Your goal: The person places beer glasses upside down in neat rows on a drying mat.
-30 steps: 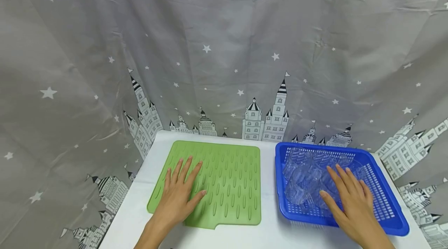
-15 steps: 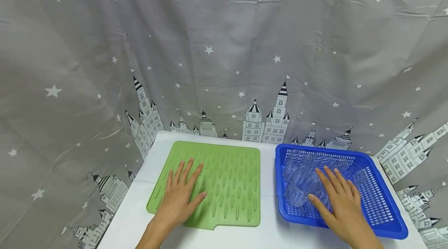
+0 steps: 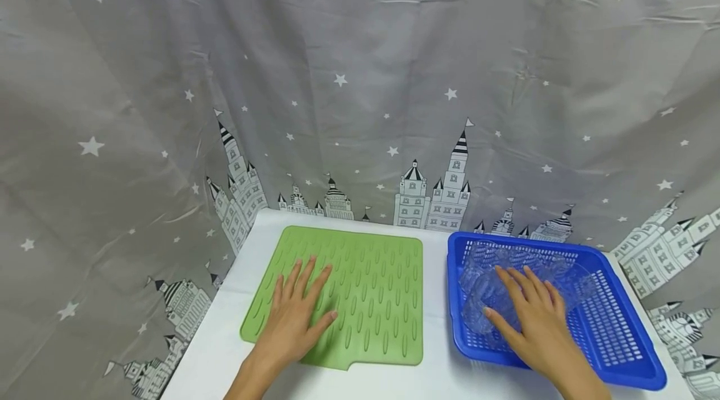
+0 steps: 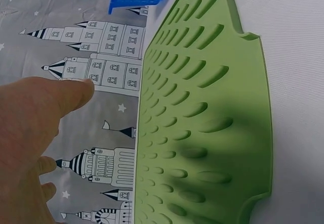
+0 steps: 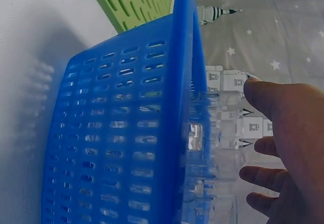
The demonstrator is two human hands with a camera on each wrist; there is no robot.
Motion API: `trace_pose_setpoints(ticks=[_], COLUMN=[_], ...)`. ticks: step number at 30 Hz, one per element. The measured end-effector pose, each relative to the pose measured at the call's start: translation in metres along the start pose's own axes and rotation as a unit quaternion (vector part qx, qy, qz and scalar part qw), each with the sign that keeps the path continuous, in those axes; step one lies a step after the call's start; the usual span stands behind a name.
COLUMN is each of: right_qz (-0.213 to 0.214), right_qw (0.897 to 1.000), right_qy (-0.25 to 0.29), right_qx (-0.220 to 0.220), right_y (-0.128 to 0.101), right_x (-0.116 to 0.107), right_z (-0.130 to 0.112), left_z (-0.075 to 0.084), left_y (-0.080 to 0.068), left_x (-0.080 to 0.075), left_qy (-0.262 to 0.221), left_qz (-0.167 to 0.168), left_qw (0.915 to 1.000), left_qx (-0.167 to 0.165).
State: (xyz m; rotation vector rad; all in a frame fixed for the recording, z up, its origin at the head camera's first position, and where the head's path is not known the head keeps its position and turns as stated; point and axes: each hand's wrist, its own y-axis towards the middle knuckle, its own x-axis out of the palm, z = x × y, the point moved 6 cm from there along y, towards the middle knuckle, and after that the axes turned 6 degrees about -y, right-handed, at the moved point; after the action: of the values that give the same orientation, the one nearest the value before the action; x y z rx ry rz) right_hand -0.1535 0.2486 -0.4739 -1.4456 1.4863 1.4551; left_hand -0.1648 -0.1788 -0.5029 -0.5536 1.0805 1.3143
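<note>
My left hand is held over the green ridged mat, fingers spread and fairly straight, with nothing in them. In the left wrist view a gap shows between that hand and the mat's surface. On the right, my right hand is above the blue perforated basket, fingers relaxed and thumb apart. Several clear, glass-like vessels lie in the basket, partly hidden under this hand. The right wrist view has clear vessels rising past the rim, close to the fingertips, and the hand grips none.
Mat and basket lie side by side on a white-covered table, with a narrow strip of the cover between them. Behind stands a grey curtain printed with stars and castles. The basket's raised rim stands well above the table.
My right hand has moved left across the basket, now over the clear vessels. My left hand stays over the mat. The view has shifted slightly.
</note>
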Motion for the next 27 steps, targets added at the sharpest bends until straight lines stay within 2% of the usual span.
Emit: trace_pose_setpoints(ticks=[10, 18, 27], right_qz=[0.007, 0.019, 0.065], right_qw=[0.999, 0.999, 0.996], right_qy=[-0.040, -0.044, -0.052], right_qx=[0.002, -0.008, -0.029], right_y=[0.005, 0.008, 0.011], right_x=[0.009, 0.012, 0.006], right_z=[-0.004, -0.005, -0.009], left_z=[0.002, 0.006, 0.008], left_y=[-0.003, -0.002, -0.004], left_x=[0.012, 0.018, 0.021], left_qy=[-0.006, -0.053, -0.084], left_qz=[0.012, 0.018, 0.022], left_qw=[0.9998, 0.9982, 0.9962], left_qx=[0.016, 0.021, 0.010])
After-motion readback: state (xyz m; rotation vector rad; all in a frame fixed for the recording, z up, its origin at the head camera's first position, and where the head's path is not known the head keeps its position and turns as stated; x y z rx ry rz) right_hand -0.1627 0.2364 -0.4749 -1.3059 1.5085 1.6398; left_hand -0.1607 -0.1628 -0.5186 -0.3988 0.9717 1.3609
